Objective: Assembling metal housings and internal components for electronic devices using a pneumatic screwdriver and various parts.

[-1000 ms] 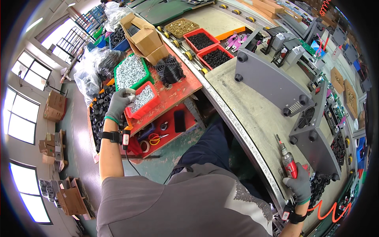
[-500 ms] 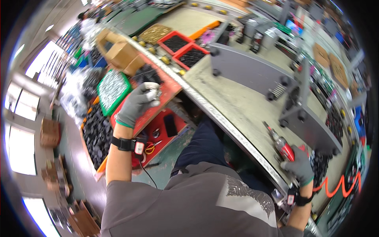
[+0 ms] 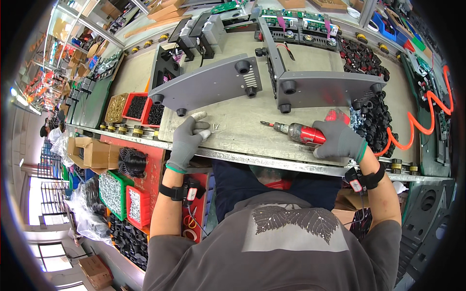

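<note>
Over the near edge of the workbench, my left hand (image 3: 187, 140) wears a grey glove with pale fingertips. Its fingers are curled, and small silvery screws (image 3: 215, 127) show at the thumb and fingertips. My right hand (image 3: 337, 139), gloved too, is closed around a red and grey power screwdriver (image 3: 306, 133) held low over the bench top. The tool's bit points left. Beyond the hands stand two dark grey metal housings with black round feet: the left panel (image 3: 208, 89) is tilted, and the right panel (image 3: 330, 89) sits behind the screwdriver.
An orange coiled hose (image 3: 412, 128) curves along the right side. Black plastic parts (image 3: 376, 119) are heaped by my right hand. Red trays (image 3: 133, 106) lie at left, with a green bin (image 3: 114, 191) and a cardboard box (image 3: 94, 154) below. Circuit boards (image 3: 301, 22) and heat sinks (image 3: 211, 34) stand behind.
My view and body have turned toward the bench. My left hand has moved from above the red side shelf to the bench edge. My right hand stays on the screwdriver, which now points left.
</note>
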`<state>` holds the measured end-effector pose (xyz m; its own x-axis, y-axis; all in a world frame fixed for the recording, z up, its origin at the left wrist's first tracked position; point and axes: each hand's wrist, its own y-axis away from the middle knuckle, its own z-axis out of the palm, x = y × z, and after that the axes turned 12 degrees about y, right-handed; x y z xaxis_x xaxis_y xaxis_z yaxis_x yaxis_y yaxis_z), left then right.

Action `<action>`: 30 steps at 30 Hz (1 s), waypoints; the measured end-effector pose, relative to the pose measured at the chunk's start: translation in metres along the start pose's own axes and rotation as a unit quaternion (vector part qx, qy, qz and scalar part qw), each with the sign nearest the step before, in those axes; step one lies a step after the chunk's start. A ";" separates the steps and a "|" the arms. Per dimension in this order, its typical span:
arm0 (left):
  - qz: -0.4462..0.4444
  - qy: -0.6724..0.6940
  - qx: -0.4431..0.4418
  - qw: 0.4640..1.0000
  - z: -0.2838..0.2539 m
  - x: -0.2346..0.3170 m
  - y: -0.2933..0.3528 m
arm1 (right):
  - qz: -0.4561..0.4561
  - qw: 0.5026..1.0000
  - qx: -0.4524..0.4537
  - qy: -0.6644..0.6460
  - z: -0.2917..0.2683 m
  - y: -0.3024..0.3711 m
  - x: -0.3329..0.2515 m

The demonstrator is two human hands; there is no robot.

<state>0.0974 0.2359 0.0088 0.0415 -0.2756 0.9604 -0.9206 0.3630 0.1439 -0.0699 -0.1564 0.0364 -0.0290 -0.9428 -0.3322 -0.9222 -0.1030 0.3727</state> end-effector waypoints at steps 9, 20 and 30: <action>0.012 0.240 0.043 0.970 0.001 -0.008 0.014 | 0.048 0.996 0.067 0.016 0.033 0.015 -0.031; 0.322 -0.052 -0.096 0.940 0.088 0.063 0.008 | 0.058 0.940 0.121 -0.313 0.047 0.072 -0.082; 0.363 -0.018 -0.150 0.919 0.121 0.085 -0.007 | 0.097 0.929 0.174 -0.313 0.056 0.084 -0.076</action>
<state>0.0600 0.1020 0.0600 -0.5602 0.1089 0.8212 -0.5517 0.6904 -0.4679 -0.1671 -0.0756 0.0449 -0.3256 -0.5531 -0.7669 -0.9419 0.2606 0.2120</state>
